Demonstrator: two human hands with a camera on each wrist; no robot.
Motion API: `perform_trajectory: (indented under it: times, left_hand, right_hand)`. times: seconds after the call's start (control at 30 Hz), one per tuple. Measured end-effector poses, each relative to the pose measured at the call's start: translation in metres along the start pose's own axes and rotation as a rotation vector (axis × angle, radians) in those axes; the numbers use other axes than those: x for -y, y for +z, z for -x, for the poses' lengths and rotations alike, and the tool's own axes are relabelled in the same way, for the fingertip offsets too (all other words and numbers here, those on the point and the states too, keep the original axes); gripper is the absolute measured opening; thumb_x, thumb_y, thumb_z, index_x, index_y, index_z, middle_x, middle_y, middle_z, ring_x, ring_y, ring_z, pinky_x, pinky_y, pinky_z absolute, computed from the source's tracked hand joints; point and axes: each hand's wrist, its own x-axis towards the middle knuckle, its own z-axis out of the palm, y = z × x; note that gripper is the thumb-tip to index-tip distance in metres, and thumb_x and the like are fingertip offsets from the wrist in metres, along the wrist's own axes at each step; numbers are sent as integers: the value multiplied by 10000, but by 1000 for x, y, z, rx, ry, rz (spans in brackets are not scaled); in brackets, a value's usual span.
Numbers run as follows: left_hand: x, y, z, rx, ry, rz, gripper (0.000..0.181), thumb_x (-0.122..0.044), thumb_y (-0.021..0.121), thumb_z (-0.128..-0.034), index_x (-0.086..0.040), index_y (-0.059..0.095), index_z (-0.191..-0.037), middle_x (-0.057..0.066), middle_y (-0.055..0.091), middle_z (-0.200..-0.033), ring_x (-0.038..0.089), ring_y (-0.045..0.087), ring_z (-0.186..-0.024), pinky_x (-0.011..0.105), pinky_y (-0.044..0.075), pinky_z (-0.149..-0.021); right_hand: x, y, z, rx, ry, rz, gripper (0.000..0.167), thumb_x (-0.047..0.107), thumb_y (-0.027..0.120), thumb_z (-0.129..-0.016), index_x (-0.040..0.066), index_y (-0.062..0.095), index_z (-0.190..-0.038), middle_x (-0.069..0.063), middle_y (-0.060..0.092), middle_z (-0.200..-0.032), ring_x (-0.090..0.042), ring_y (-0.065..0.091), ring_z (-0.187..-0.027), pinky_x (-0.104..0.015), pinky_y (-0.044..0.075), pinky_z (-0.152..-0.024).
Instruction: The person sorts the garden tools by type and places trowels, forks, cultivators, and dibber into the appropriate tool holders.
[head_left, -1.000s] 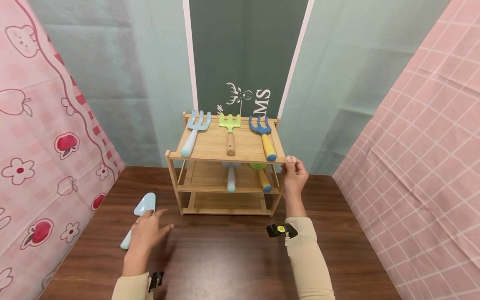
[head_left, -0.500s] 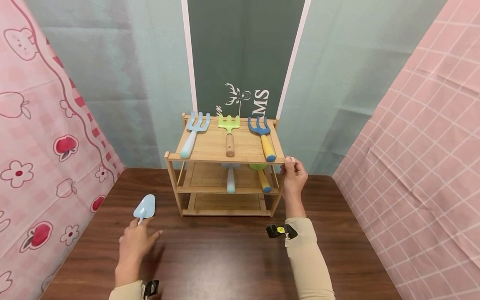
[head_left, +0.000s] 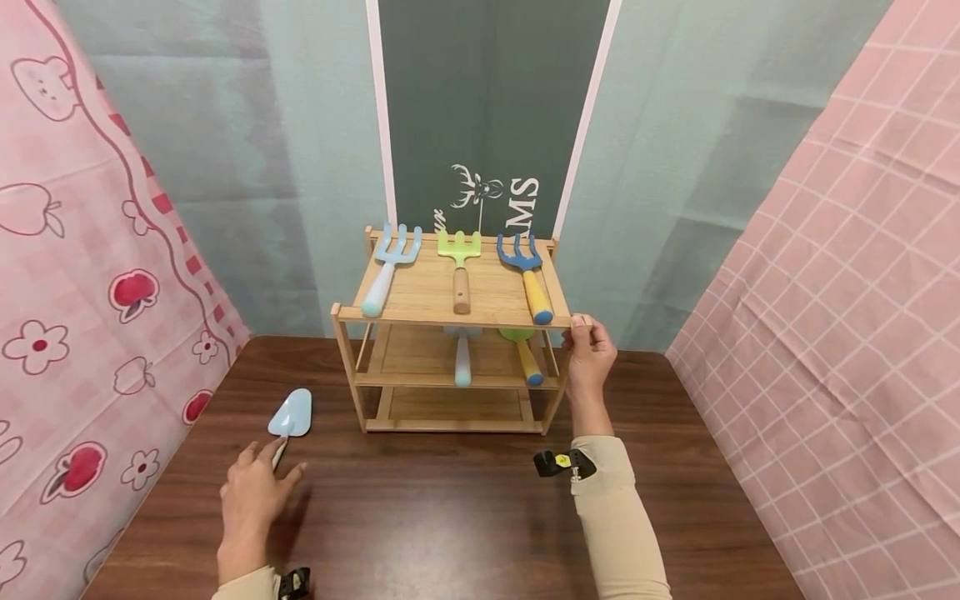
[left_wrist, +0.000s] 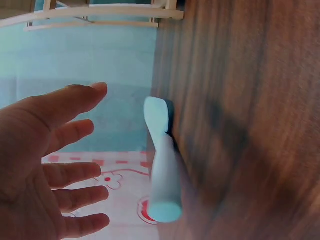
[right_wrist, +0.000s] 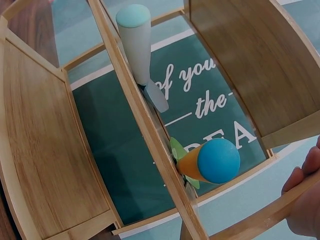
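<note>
A light blue hand trowel (head_left: 292, 414) lies on the table at the left. Above its handle hovers my left hand (head_left: 253, 492), fingers slightly bent and apart from it; the left wrist view shows a gap between the fingers and the trowel's handle (left_wrist: 166, 185). My right hand (head_left: 589, 354) grips the front right corner of the wooden rack (head_left: 457, 319). On the rack's top lie a light blue hand fork (head_left: 388, 271), a green hand fork (head_left: 461, 267) and a blue-and-yellow hand fork (head_left: 531, 279).
The middle shelf bears a tool with a pale handle (head_left: 462, 367) and a green tool with a yellow handle (head_left: 529, 362); their heads are partly hidden by the top shelf. Fabric hangs behind the dark wooden table (head_left: 435, 517) and on both sides.
My left hand has moved back toward me and left, from near the trowel's blade to over its handle. The right hand keeps its grip on the rack; the trowel has stayed in place.
</note>
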Motion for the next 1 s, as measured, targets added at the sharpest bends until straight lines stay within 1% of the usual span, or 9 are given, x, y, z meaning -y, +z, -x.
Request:
perform_trajectory:
  times: [0.13, 0.23, 0.33, 0.43, 0.57, 0.73, 0.8, 0.87, 1.0]
  left_hand:
    - [8, 4, 1, -40, -17, 19, 580, -265, 717, -781, -14, 504, -1259, 342, 352, -1294, 588, 350, -1094, 674, 297, -786]
    - [13, 6, 2, -87, -8, 33, 562, -245, 716, -784, 4, 509, -1243, 341, 379, -1263, 571, 370, -1083, 665, 300, -782]
    - [20, 9, 3, -119, -5, 53, 534, -225, 709, -792, 13, 516, -1229, 337, 411, -1217, 552, 397, -1060, 658, 300, -786]
    - [27, 11, 5, -132, -33, 89, 525, -215, 711, -793, 13, 520, -1226, 338, 422, -1192, 543, 404, -1049, 653, 300, -795]
    - [36, 17, 8, -123, -82, 143, 592, -229, 738, -769, 30, 497, -1244, 355, 409, -1198, 545, 376, -1071, 640, 297, -828]
    - [48, 23, 12, -117, -116, 210, 672, -227, 777, -734, 55, 468, -1260, 372, 401, -1193, 525, 353, -1102, 600, 280, -885]
    - [52, 24, 12, -114, -127, 233, 683, -225, 785, -726, 60, 464, -1258, 370, 407, -1190, 518, 349, -1108, 590, 275, -894]
    - [55, 24, 12, -99, -142, 252, 697, -241, 785, -729, 68, 460, -1262, 366, 423, -1191, 506, 356, -1115, 578, 276, -902]
    - [59, 21, 8, -68, -176, 280, 710, -276, 776, -739, 97, 460, -1254, 349, 474, -1195, 496, 405, -1102, 552, 295, -904]
  right_hand:
    - [-11, -6, -4, -6, 3, -5, 64, -9, 595, -865, -24, 657, -870, -41, 585, -639, -159, 522, -577, -245, 429, -545]
    - [-15, -7, -5, -13, 2, -6, 64, 7, 606, -867, 18, 669, -861, -38, 583, -642, -162, 520, -580, -242, 430, -546]
    - [-16, -7, -5, -20, -8, -7, 60, 19, 617, -866, 30, 674, -848, -41, 574, -638, -162, 514, -582, -243, 424, -545]
    - [-16, -7, -4, -20, -18, 5, 57, 32, 620, -868, 28, 672, -845, -38, 567, -633, -149, 514, -577, -238, 421, -538]
    - [-16, -7, -5, -24, -10, -1, 55, 23, 618, -865, 3, 669, -854, -39, 564, -633, -133, 515, -576, -235, 417, -531]
    - [-16, -7, -6, -10, 1, -7, 58, 23, 617, -867, 21, 675, -864, -51, 569, -643, -150, 517, -583, -238, 419, -535]
    - [-15, -7, -5, -5, 3, -7, 58, 25, 618, -866, 27, 676, -866, -56, 571, -644, -168, 516, -584, -247, 420, -537]
    - [-16, -7, -5, -6, 3, -7, 58, 24, 619, -866, 31, 676, -866, -57, 569, -641, -171, 513, -581, -250, 419, -537]
    - [-17, -7, -4, -18, -2, -1, 54, 37, 624, -868, 39, 677, -856, -47, 565, -638, -149, 516, -583, -238, 422, -541]
